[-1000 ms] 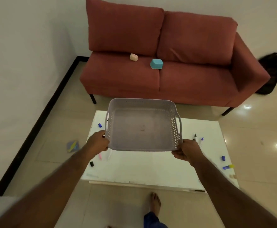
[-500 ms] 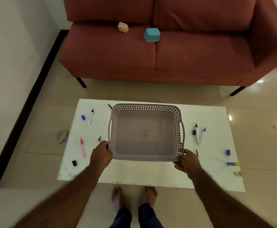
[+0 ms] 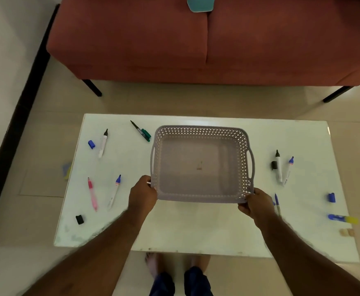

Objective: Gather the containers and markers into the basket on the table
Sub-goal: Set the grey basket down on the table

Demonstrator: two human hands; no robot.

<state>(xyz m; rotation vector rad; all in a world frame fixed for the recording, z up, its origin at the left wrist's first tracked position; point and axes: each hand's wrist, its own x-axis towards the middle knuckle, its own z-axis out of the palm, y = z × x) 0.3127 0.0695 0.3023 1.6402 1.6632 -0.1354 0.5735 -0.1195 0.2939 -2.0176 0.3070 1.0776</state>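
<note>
1. Grey perforated plastic: the basket is our landmark. We see it over the middle of the white table; we cannot tell whether it rests on the top or is held just above it.
2. Our left hand grips the basket's near left corner, fingers curled round the rim.
3. Our right hand pinches the near right corner the same way.
4. Left of the basket, near its far corner, lies a green marker.
5. Further left we see a black-tipped white marker with a blue cap just beside it.
6. Left of the basket's near side lie a blue-tipped marker and a pink marker, with a black cap nearer to us.
7. Right of the basket lie a black-tipped marker and a blue-tipped marker beside it; another blue-tipped one lies just beside our right hand.
8. Well right of the basket are a loose blue cap and a blue-and-yellow marker.
9. Beyond the basket, on the red sofa, sits a teal container.
</note>
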